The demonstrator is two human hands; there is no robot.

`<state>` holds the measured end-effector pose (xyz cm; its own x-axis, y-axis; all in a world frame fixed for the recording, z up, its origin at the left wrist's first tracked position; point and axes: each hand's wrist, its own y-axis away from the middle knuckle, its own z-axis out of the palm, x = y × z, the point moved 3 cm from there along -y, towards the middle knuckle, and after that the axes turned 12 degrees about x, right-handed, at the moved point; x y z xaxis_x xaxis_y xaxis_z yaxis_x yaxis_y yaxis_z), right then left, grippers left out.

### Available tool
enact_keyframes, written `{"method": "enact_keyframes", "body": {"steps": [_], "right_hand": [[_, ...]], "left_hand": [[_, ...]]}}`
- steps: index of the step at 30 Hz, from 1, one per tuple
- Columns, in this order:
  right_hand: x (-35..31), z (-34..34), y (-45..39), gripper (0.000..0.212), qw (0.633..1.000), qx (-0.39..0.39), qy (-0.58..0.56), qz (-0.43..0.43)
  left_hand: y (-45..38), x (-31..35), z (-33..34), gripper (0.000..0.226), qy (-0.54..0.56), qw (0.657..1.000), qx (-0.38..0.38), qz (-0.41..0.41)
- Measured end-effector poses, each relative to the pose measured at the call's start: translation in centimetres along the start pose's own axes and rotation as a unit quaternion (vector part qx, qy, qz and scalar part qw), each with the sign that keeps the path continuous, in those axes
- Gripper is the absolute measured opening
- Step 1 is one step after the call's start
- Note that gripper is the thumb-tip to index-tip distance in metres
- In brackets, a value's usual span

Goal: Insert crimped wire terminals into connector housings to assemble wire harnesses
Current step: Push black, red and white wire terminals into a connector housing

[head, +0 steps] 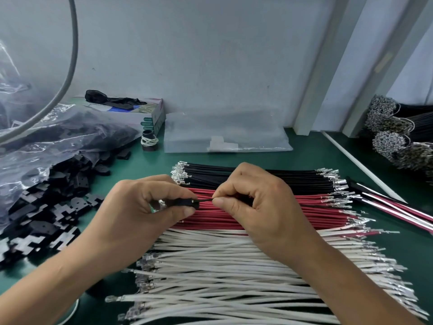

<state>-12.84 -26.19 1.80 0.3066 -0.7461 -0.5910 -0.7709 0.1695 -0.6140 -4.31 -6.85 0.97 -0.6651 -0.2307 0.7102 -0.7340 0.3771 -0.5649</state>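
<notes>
My left hand [145,207] grips a small black connector housing [187,204] between thumb and fingers, over the wire piles. My right hand [255,202] pinches a black wire [206,200] whose end sits at the housing's right opening. Below the hands lie three side-by-side piles of crimped wires: black wires [293,179] at the back, red wires [323,211] in the middle, white wires [234,273] nearest me, with metal terminals at both ends.
A heap of black connector housings [58,202] spills from a plastic bag [46,141] at the left. At the back stand a clear bag [225,134], a small box [140,113] and a tape roll [149,141]. Assembled harnesses [398,209] and bundled black wires [398,127] lie at the right.
</notes>
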Motion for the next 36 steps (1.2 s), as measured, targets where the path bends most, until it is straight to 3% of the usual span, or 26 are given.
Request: {"method": "enact_keyframes", "body": {"steps": [8,20,26,30,33,34,36], "right_hand": [[-0.2,0.5,0.1,0.01,0.998,0.004,0.05,-0.038],[-1.3,1.3,0.3,0.013,0.985,0.052,0.114,-0.12],[-1.0,0.9,-0.3,0.016,0.986,0.053,0.114,-0.112],[-0.7,0.3,-0.6,0.013,0.979,0.095,0.146,-0.104],[-1.4,-0.1,-0.2,0.007,0.953,0.163,0.199,-0.158],[-1.6,-0.1,0.0,0.007,0.949,0.163,0.203,-0.176],[-1.7,0.7,0.5,0.007,0.958,0.086,0.208,-0.179]], "left_hand": [[0.1,-0.2,0.2,0.02,0.035,0.999,0.0,-0.022],[0.0,0.2,0.1,0.014,-0.006,1.0,-0.001,0.007],[-0.2,0.0,-0.1,0.013,0.028,0.999,0.014,-0.023],[-0.1,-0.4,0.3,0.019,0.063,0.996,0.036,-0.061],[0.0,-0.7,0.0,0.027,0.083,0.991,0.062,-0.079],[0.0,-0.9,-0.2,0.028,0.087,0.99,0.075,-0.083],[-0.2,-1.2,-0.4,0.025,0.097,0.986,0.097,-0.091]]}}
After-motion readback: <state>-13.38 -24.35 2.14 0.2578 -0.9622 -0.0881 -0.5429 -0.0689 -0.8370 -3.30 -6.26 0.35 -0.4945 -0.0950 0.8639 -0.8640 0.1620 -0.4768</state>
